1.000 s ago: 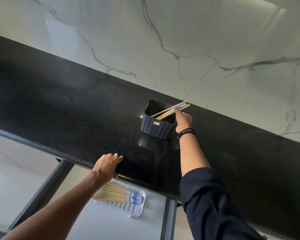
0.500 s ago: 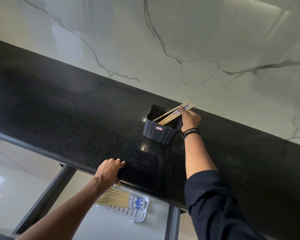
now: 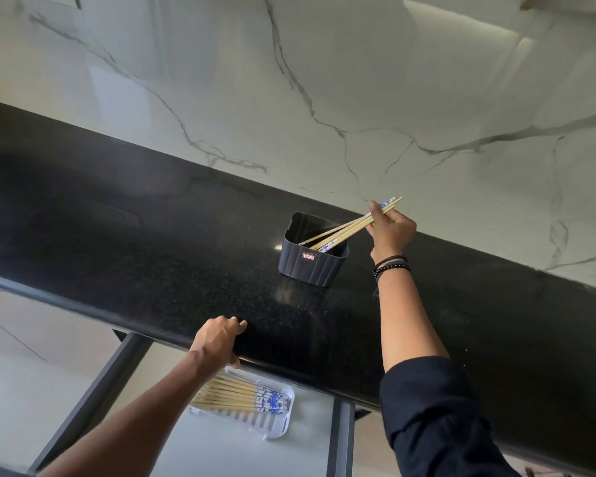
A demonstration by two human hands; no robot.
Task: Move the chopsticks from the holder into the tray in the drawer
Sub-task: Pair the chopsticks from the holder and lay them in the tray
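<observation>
Your right hand (image 3: 391, 232) is raised above the black speckled stone countertop (image 3: 152, 235), just right of the dark ribbed plastic holder (image 3: 312, 259). Its fingers are closed together in a pinch around a small bundle of pale bamboo chopsticks with blue-and-white patterned ends (image 3: 351, 227). The bundle is tilted — its upper ends project past your fingers toward the white marble-veined wall (image 3: 324, 80), while its lower ends are inside the holder's open mouth. How many sticks you hold cannot be told exactly. Whether the lower tips touch the holder's inside is not visible. Dark beaded bracelets (image 3: 391, 264) sit at that wrist, and a dark sleeve (image 3: 434, 414) is pushed up the forearm.

Your left hand (image 3: 217, 340) rests on the front edge of the countertop, fingers curled together over the top surface and thumb hooked under the lip. It holds no chopsticks.

Below the edge, the open drawer with dark grey frame rails (image 3: 93, 401) shows a pale floor. On it lies a white slotted plastic tray (image 3: 272, 425) — partly under your left forearm. A row of matching chopsticks (image 3: 241, 399) lies flat in the tray, side by side, patterned ends to the right.

The holder stands upright on the countertop, near the wall, with a small red label (image 3: 308, 257) on its near face.
</observation>
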